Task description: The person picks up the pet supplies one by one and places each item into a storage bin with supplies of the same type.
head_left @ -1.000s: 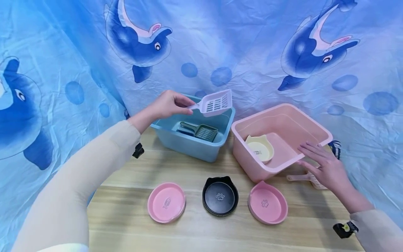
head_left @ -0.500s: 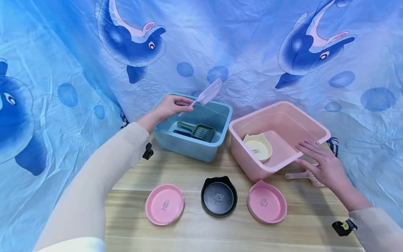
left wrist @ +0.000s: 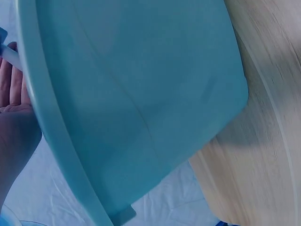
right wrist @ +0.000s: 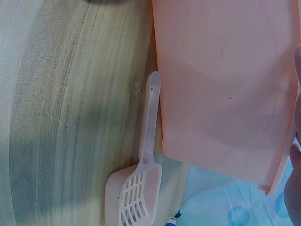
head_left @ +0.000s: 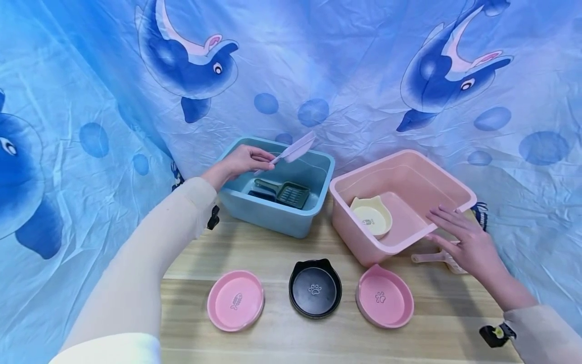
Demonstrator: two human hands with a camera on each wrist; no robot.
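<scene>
My left hand (head_left: 245, 161) pinches the handle of a pale lilac litter scoop (head_left: 297, 148) over the blue litter box (head_left: 268, 216). The scoop is tilted, its slotted head pointing up and to the right. Inside that box lie a dark green litter scoop (head_left: 293, 194) and a dark blue item (head_left: 261, 195) partly beneath it. My right hand (head_left: 466, 240) rests with extended fingers on the near right rim of the pink litter box (head_left: 359, 233). A cream cat-eared bowl (head_left: 376, 215) sits inside the pink box.
On the wooden table (head_left: 282, 349), a pink bowl (head_left: 235, 301), a black cat-eared bowl (head_left: 316, 289) and another pink bowl (head_left: 384, 297) stand in a front row. A pale pink litter scoop (right wrist: 149, 127) lies beside the pink box. A dolphin-print curtain (head_left: 354, 65) hangs behind.
The lilac scoop has turned from showing its slotted face to nearly edge-on, then lowered slightly with my left hand toward the blue box. My right hand stays on the pink rim.
</scene>
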